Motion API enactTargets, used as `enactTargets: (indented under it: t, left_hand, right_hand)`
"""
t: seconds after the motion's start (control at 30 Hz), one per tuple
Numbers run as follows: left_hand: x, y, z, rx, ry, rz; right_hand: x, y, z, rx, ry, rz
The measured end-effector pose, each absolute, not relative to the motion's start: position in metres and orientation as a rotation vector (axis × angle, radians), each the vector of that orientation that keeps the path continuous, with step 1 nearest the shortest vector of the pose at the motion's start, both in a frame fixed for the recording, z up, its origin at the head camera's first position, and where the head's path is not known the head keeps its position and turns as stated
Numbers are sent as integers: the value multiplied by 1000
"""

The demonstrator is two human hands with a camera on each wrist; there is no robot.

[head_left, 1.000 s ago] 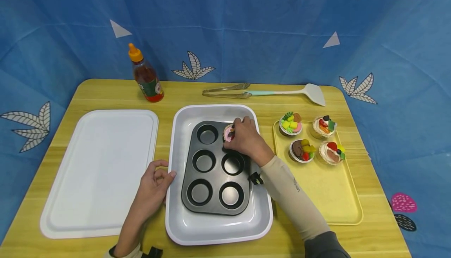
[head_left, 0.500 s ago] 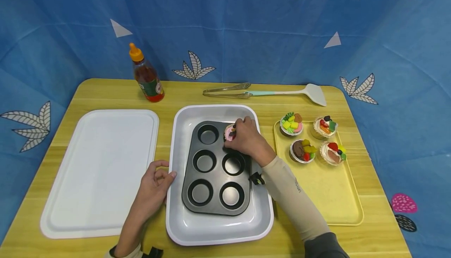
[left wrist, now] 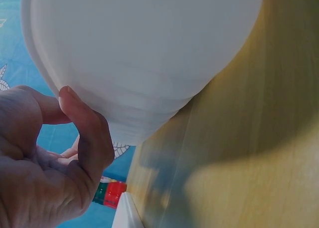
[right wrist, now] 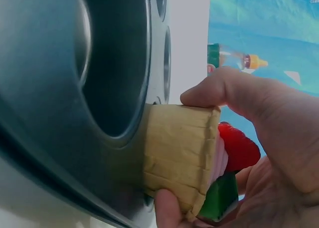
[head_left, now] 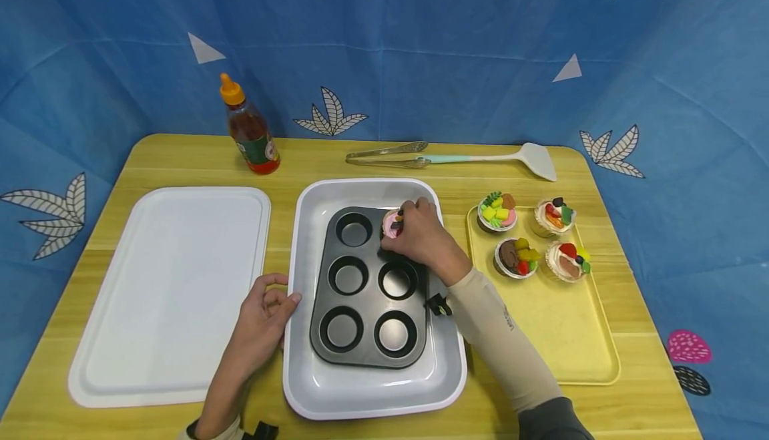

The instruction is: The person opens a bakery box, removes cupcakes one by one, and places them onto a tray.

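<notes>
My right hand [head_left: 423, 236] grips a toy cupcake [right wrist: 182, 155] between thumb and fingers. The cupcake has a tan wrapper, pink icing and a red and a green topping. It is over the far right cup of a dark six-hole muffin tin [head_left: 371, 300], its base partly in or against that cup; how deep is hidden. The tin lies inside a deep white tray [head_left: 375, 396]. At the tray's left side, my left hand [head_left: 264, 320] pinches the rim between thumb and finger, shown closely in the left wrist view. The tin's other cups hold nothing.
On the right, a yellow tray [head_left: 553, 340] bears several decorated cupcakes toward its far end. A flat white tray [head_left: 174, 293] lies on the left. Behind stand a sauce bottle [head_left: 252, 136], metal tongs [head_left: 384, 155] and a white-headed spatula [head_left: 535, 159] along the table's far edge.
</notes>
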State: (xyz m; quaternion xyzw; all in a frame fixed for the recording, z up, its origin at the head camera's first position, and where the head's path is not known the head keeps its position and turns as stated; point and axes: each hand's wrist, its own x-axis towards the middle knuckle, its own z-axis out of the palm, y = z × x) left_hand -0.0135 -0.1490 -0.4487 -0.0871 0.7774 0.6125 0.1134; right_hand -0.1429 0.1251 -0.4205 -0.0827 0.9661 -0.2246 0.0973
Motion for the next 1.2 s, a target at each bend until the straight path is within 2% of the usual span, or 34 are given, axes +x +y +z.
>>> enactTargets:
  t: [0.7,1.2]
  left_hand:
    - [-13,-149,-449,-227,2308,1782]
    - [-14,-148,-444,-227,2313,1756]
  right_hand:
    - [-121,134,-374,-252,2845,-793]
    - [-86,170,-349,-171,2938,-833]
